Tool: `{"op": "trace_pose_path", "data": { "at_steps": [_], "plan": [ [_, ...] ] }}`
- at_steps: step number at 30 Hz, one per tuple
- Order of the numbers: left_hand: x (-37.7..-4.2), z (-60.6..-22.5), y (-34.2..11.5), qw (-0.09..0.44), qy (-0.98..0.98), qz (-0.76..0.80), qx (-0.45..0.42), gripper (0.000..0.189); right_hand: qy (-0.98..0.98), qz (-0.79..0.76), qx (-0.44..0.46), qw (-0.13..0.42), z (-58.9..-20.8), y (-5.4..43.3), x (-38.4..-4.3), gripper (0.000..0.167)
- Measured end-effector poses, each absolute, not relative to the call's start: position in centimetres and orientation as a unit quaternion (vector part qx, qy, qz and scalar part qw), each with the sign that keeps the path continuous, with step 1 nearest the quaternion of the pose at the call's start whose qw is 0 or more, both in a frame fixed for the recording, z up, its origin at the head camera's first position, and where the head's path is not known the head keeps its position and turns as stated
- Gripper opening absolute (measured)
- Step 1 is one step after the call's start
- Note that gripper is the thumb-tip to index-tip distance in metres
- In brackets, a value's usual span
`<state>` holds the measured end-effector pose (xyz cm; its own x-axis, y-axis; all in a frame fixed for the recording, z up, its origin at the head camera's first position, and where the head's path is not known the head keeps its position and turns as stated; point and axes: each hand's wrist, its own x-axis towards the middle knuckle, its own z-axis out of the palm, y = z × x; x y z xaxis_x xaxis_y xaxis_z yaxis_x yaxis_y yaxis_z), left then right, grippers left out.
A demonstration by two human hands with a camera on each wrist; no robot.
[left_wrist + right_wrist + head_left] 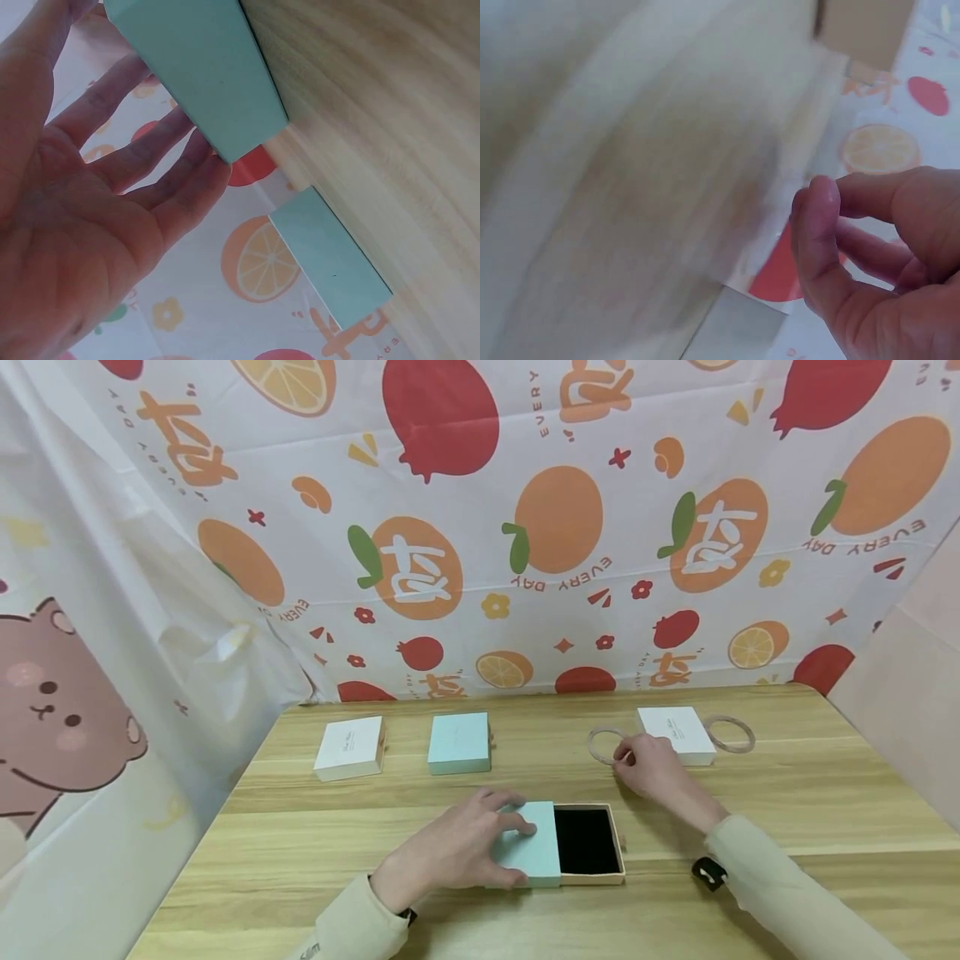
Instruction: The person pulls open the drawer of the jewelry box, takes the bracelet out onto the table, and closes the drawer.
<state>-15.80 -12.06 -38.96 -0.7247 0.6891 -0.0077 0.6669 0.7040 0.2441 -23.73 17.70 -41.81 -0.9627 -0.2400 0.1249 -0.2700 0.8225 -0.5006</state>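
Mint-green card made up the sliding drawer box's sleeve (542, 839), which sat under the left hand (457, 852): the thumb lay along its near edge, other fingers reached its far edge, and one finger bent onto its top, so the hand held it across its width. To the right of those fingers the cream tray (592, 879) stood partly pulled out, its black lining (587, 839) bare, with a small pull tab (623, 842) on its far end.

At the right hand (652, 764), thumb and finger met in a pinch on the near edge of a pale bangle (590, 745); the wrist view blurred that contact. The ring reached leftward and away from the fingertips. A white box (678, 735) sat just beyond the knuckles, and a second bangle (732, 749) lay past it, on the side away from the fingers. Ahead of the left fingers stood a closed mint box (459, 739).

By its look, the bangle would have been light, stiff, smooth enough to slip and perhaps brittle, best pinched lightly by its rim. The sleeve seemed light and likely to dent, so holding it by opposite edges suited it.
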Motion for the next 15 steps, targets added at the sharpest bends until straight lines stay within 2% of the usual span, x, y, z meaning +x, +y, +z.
{"op": "trace_pose_path", "data": {
  "at_steps": [8, 15],
  "plan": [
    [-15.8, -39.1, -12.2, 0.045, 0.921, 0.107, 0.372, 0.048, -0.894, 0.409, 0.135, -0.126, -41.5, 18.4, -19.6, 0.014],
    [-16.0, -39.1, -12.3, 0.041, 0.919, 0.103, 0.379, 0.049, -0.806, 0.546, 0.102, -0.206, -42.3, 18.8, -17.3, 0.026]
  ]
}}
